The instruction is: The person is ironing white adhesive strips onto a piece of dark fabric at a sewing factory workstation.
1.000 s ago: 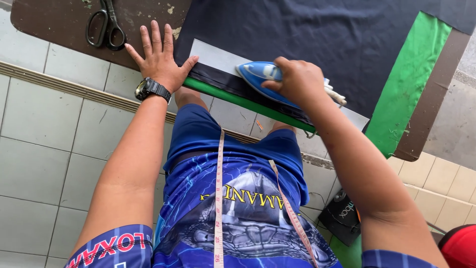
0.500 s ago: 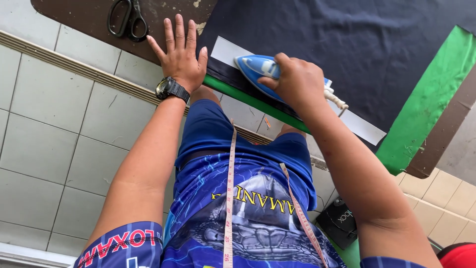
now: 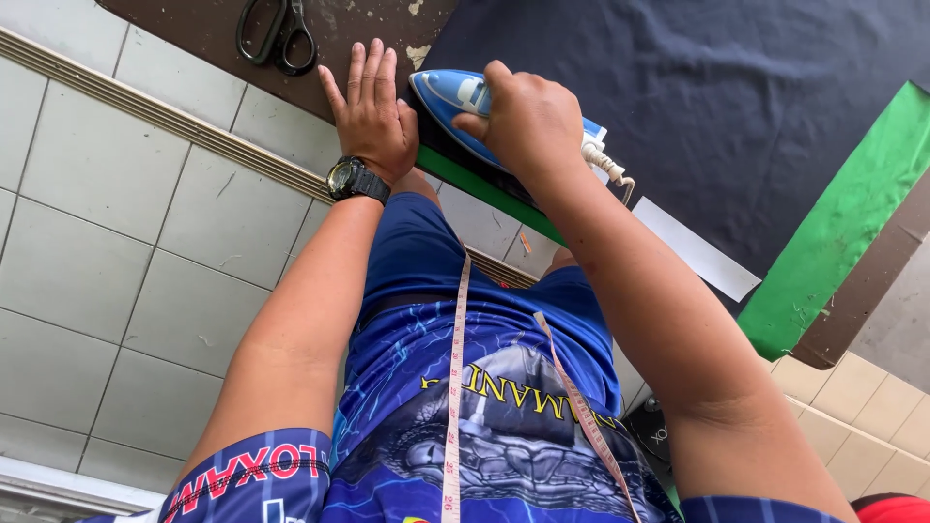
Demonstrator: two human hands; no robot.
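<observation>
Blue iron (image 3: 455, 97) under clenched right hand (image 3: 528, 121).

One blue steam iron (image 3: 465, 102), one pair of scissors (image 3: 276, 37), one measuring tape (image 3: 453, 387), one black wristwatch (image 3: 356, 180), one dark navy cloth (image 3: 697, 107), one green fabric strip (image 3: 833, 232), one white paper strip (image 3: 693, 247), two hands.

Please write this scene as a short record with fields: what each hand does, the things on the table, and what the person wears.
left hand: flat, palm down, at the near edge of the brown table
right hand: grips the blue iron
fabric: dark navy cloth under the iron, green strip at the right
other things: black scissors on the table, white strip at the near edge
worn: black wristwatch, measuring tape round the neck
</observation>
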